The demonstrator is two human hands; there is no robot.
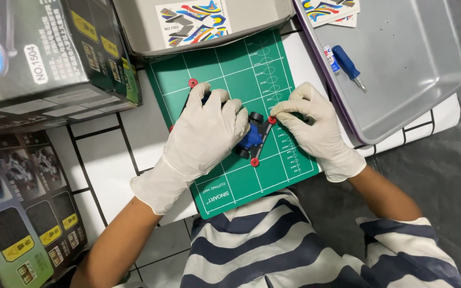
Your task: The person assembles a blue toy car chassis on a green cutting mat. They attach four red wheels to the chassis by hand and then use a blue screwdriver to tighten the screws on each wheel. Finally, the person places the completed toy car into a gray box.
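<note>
Both gloved hands grip a blue toy car (pixel 249 137) on a green mat (pixel 230 69), boxes (pixel 38 53) and tray (pixel 412 74) alongside.

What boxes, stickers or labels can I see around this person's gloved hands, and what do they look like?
Dark box: top left, black and grey, blue wheel picture, yellow labels.
Second box: lower left, dark, car photos, green edge.
Sticker sheet: top centre in grey tray, white with multicoloured swirls.
Another sticker sheet: top right, metal tray, same colours.

The left hand (pixel 205 133) is covering most of the blue toy car (pixel 251 137), hiding its body; the sticker sheet (pixel 331 9) is running off the top edge; the boxes (pixel 33 53) are getting cropped at left.
</note>
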